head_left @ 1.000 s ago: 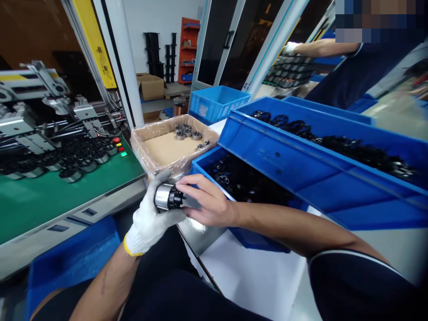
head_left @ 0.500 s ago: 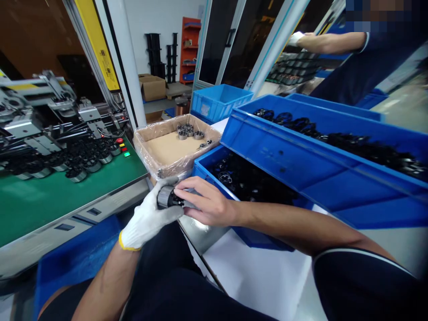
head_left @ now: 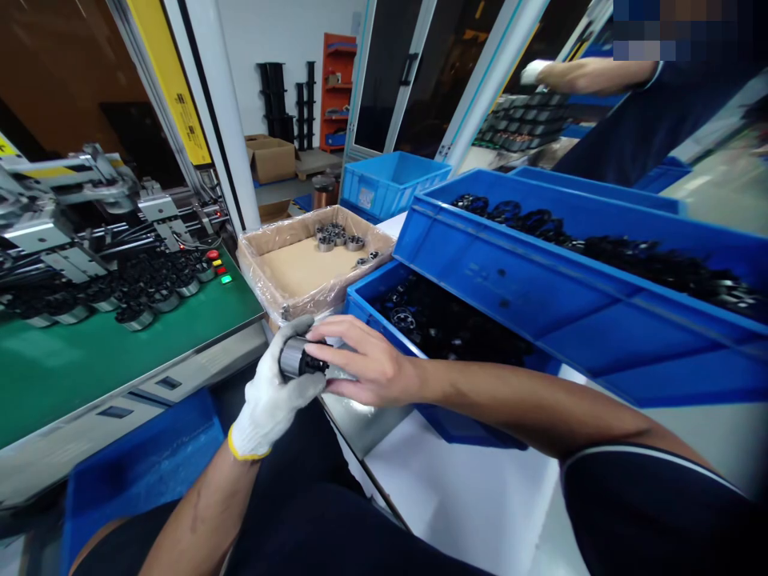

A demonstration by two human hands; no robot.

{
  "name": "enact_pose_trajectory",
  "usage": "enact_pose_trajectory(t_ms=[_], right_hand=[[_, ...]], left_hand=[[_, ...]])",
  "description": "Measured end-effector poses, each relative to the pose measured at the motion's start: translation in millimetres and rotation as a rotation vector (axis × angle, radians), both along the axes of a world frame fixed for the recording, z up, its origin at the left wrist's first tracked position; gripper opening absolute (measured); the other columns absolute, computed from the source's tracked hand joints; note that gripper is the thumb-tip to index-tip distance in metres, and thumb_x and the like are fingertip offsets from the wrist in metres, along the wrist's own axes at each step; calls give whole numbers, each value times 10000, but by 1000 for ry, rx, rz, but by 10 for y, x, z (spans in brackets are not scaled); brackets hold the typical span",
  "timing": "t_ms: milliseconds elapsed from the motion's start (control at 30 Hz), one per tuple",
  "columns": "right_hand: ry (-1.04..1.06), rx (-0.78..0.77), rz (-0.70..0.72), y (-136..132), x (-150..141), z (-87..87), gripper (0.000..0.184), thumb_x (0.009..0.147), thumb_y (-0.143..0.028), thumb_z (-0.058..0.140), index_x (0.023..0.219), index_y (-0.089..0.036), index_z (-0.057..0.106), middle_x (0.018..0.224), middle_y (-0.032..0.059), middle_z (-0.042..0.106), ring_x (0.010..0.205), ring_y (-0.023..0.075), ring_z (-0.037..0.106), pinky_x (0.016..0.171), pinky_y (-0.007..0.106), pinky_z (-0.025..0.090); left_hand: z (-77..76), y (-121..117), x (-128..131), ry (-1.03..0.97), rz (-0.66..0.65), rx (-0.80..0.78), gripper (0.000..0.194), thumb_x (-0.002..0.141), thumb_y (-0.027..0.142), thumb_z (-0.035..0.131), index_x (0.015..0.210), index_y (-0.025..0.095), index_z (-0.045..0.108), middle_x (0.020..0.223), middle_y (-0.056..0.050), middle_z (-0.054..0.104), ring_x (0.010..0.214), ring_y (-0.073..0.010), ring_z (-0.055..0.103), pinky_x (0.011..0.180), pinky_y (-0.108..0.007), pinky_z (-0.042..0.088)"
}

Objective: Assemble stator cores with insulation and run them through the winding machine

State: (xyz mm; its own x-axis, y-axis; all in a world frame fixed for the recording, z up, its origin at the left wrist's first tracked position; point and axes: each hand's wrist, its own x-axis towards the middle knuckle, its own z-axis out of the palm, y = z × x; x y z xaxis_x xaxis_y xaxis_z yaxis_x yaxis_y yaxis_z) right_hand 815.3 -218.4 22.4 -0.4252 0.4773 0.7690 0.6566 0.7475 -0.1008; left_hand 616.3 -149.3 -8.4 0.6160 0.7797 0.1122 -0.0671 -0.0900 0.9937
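Note:
In my gloved left hand (head_left: 267,400) is a steel motor stator core (head_left: 292,357), lying on its side with the fingers and thumb wrapped round it. A black plastic end piece (head_left: 314,362) sits at the core's right end. My bare right hand (head_left: 375,370) closes its fingertips round that end piece; the fingers partly hide it. Whether the end piece is fully seated I cannot tell. Just beyond my hands stands a plastic-lined carton (head_left: 288,276) with several stator cores (head_left: 336,234) in its far corner.
Blue bins (head_left: 510,264) of black plastic parts (head_left: 438,320) stand to the right, one overlapping another. On the left, a green bench (head_left: 198,332) carries rows of stators (head_left: 162,296) under a machine (head_left: 66,232). A co-worker's arm (head_left: 588,78) reaches in at the upper right.
My left wrist has shifted slightly right and the core has turned a little in the hand. My right fingers stay on the end piece. The view has shifted slightly.

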Motion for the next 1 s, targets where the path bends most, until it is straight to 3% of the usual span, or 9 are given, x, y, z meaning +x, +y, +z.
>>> enact_pose_trajectory(t_ms=[100, 233, 300, 367, 433, 533, 733, 900, 1000], right_hand=[[349, -281, 3, -18, -18, 14, 528, 924, -451, 791, 1297, -123, 611, 1277, 196, 647, 1190, 251, 662, 1005, 420, 605], [735, -851, 96, -36, -105, -60, 290, 935, -387, 752, 1013, -145, 613, 880, 30, 691, 783, 128, 690, 740, 264, 603], [776, -907, 83, -34, -125, -100, 235, 945, -350, 721, 952, -144, 606, 802, 8, 676, 704, 112, 672, 675, 237, 578], [669, -711, -29, -27, -112, -114, 150, 958, -277, 690, 948, -138, 635, 800, 20, 690, 684, 109, 664, 650, 225, 560], [410, -365, -106, -19, -82, -100, 62, 964, -190, 671, 979, -129, 669, 825, 47, 716, 704, 120, 672, 660, 231, 564], [94, 40, -119, -13, -55, -59, 53, 969, -133, 668, 1017, -113, 675, 873, 90, 742, 785, 154, 704, 723, 257, 596], [47, 137, -156, -14, -67, -8, 62, 992, -178, 677, 1006, -122, 656, 904, 95, 750, 826, 154, 718, 749, 256, 612], [-74, 262, -172, -12, -34, -2, 73, 973, -129, 670, 1043, -112, 657, 922, 97, 749, 814, 160, 711, 723, 273, 606], [-73, 239, -158, -16, -33, -9, 77, 954, -120, 688, 1028, -108, 666, 897, 92, 735, 801, 162, 704, 718, 274, 603]], left_hand=[[-21, -29, -8, -98, 71, 191, 738, 752, 219, 811, 1449, 260, 573, 1372, -54, 698, 1212, -238, 693, 1043, -315, 558], [-24, -34, -43, -56, 107, 411, 821, 724, 161, 807, 1487, 310, 543, 1436, -51, 659, 1225, -247, 691, 1056, -341, 564], [-18, -29, -52, 38, 80, 377, 870, 715, 175, 812, 1522, 315, 518, 1448, -59, 652, 1227, -265, 692, 1067, -371, 568], [-1, -23, -55, 128, 36, 266, 922, 704, 181, 807, 1558, 308, 483, 1431, -64, 665, 1208, -278, 703, 1055, -392, 583], [24, -21, -55, 211, 20, 175, 899, 705, 204, 799, 1549, 287, 500, 1398, -61, 688, 1209, -288, 704, 1060, -405, 584], [52, -32, -48, 258, 82, 168, 759, 731, 283, 792, 1462, 242, 591, 1339, -58, 721, 1219, -289, 695, 1089, -405, 562], [-14, -61, -30, 136, 115, 234, 734, 716, 305, 793, 1423, 223, 611, 1311, -57, 735, 1166, -253, 712, 1034, -342, 577], [-7, -88, -19, 217, 105, 165, 740, 715, 333, 821, 1418, 230, 614, 1321, -59, 723, 1183, -274, 699, 1077, -385, 557], [55, -123, -8, 182, 103, 102, 746, 699, 313, 828, 1406, 209, 612, 1281, -63, 729, 1164, -274, 701, 1075, -388, 554]])
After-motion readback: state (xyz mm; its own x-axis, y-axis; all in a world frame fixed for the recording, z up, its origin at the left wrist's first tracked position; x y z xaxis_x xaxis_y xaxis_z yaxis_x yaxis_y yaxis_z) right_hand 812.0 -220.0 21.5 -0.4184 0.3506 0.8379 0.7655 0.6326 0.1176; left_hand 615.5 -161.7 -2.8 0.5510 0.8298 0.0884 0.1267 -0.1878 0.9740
